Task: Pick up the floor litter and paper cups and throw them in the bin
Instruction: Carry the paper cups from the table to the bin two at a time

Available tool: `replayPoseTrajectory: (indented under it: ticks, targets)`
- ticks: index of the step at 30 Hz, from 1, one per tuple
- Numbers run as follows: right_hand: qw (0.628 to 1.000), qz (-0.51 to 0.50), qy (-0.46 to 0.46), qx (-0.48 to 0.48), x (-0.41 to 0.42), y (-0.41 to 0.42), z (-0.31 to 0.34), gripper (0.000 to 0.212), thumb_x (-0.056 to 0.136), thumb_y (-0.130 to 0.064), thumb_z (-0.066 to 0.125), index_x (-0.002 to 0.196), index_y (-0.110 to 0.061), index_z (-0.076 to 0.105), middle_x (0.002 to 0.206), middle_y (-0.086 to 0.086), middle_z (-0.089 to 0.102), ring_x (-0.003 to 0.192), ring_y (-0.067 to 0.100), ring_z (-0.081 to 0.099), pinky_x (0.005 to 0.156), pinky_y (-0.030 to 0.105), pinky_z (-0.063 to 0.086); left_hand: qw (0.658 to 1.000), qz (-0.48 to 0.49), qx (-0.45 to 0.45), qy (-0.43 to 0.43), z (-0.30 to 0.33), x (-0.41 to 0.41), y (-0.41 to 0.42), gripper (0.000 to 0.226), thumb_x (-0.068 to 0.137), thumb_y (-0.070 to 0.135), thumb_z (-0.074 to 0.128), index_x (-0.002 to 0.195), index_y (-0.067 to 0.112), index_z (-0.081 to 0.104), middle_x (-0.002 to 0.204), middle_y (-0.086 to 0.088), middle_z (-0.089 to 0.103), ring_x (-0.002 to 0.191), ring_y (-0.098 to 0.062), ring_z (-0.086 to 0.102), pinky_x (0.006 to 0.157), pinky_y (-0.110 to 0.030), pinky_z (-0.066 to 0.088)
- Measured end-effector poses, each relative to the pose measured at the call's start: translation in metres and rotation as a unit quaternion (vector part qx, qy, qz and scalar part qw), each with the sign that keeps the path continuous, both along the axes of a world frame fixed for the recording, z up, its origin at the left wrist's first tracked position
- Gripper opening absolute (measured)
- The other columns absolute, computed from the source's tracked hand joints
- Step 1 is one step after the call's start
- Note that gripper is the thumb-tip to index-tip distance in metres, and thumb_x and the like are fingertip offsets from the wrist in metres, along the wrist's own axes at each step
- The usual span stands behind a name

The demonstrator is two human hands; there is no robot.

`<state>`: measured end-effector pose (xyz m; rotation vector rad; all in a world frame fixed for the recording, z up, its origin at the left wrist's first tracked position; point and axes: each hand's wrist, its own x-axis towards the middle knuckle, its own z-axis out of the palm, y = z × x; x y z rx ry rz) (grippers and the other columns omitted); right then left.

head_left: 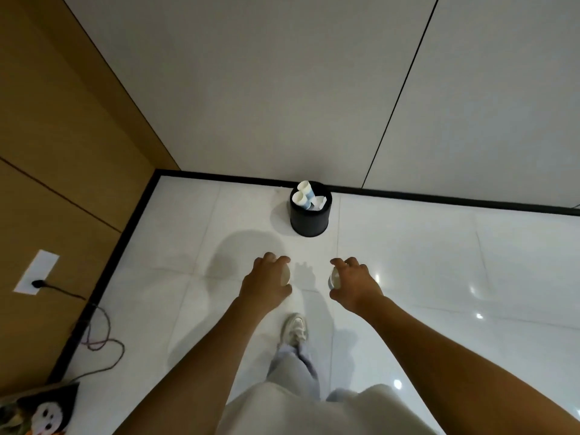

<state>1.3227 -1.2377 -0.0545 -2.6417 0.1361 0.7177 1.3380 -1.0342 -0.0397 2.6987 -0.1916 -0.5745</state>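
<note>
Head view, looking down: a black bin (309, 218) stands by the wall, already holding two paper cups (302, 194) and some paper. Nearer, the left hand (266, 285) curls its fingers around a paper cup (285, 275); the right hand (354, 283) grips another cup (334, 278). These two likely remain to drop in; no other floor litter shows.

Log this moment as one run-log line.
left hand: holds paper cup | right hand: holds paper cup | black bin: ahead, cups inside
</note>
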Motion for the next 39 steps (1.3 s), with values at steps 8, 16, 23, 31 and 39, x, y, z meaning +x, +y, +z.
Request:
replayPoseTrajectory:
  ticks: [8,16,23,31,39]
  targets:
    - [1.000,-0.021,-0.003,0.000,0.142,0.002,0.008,0.071,0.081,-0.024,0.067,0.143,-0.025,0.033,0.134,0.007,0.041,0.121,0.030,0.042,0.089,0.039,0.048,1.000,-0.018,0.006,-0.008,0.013,0.157,0.005,0.055,0.087,0.033,0.062,0.137,0.026,0.040,0.137,0.000,0.039,0.123,-0.023,0.039,0.088,-0.035,0.047]
    - [1.000,0.007,0.012,0.007,0.277,-0.017,-0.009,0.072,0.081,-0.024,0.070,0.143,-0.023,0.034,0.136,0.009,0.042,0.122,0.031,0.042,0.092,0.038,0.046,1.000,0.015,0.001,0.011,-0.011,0.275,-0.013,0.058,0.087,0.034,0.063,0.139,0.022,0.039,0.139,-0.004,0.041,0.123,-0.023,0.042,0.091,-0.032,0.046]
    - [0.998,0.054,0.016,0.002,0.401,-0.038,-0.029,0.069,0.081,-0.024,0.070,0.142,-0.022,0.036,0.133,0.009,0.044,0.120,0.030,0.045,0.091,0.037,0.047,0.996,0.080,-0.006,0.029,-0.037,0.365,-0.039,0.055,0.087,0.035,0.062,0.136,0.023,0.041,0.137,-0.005,0.041,0.122,-0.024,0.042,0.089,-0.034,0.047]
    - [0.998,0.064,0.025,0.012,0.506,-0.030,-0.067,0.069,0.078,-0.021,0.071,0.139,-0.020,0.039,0.132,0.009,0.045,0.118,0.031,0.045,0.088,0.039,0.048,0.987,0.136,-0.040,0.071,-0.086,0.441,-0.037,0.060,0.087,0.036,0.063,0.140,0.021,0.038,0.142,-0.005,0.039,0.125,-0.024,0.041,0.093,-0.030,0.044]
    - [0.998,0.041,0.034,0.029,0.586,-0.014,-0.178,0.067,0.078,-0.019,0.071,0.138,-0.021,0.041,0.132,0.010,0.045,0.117,0.032,0.046,0.091,0.042,0.046,0.988,0.104,-0.047,0.100,-0.202,0.508,-0.035,0.058,0.088,0.037,0.063,0.139,0.021,0.039,0.142,-0.004,0.040,0.125,-0.023,0.042,0.096,-0.032,0.048]
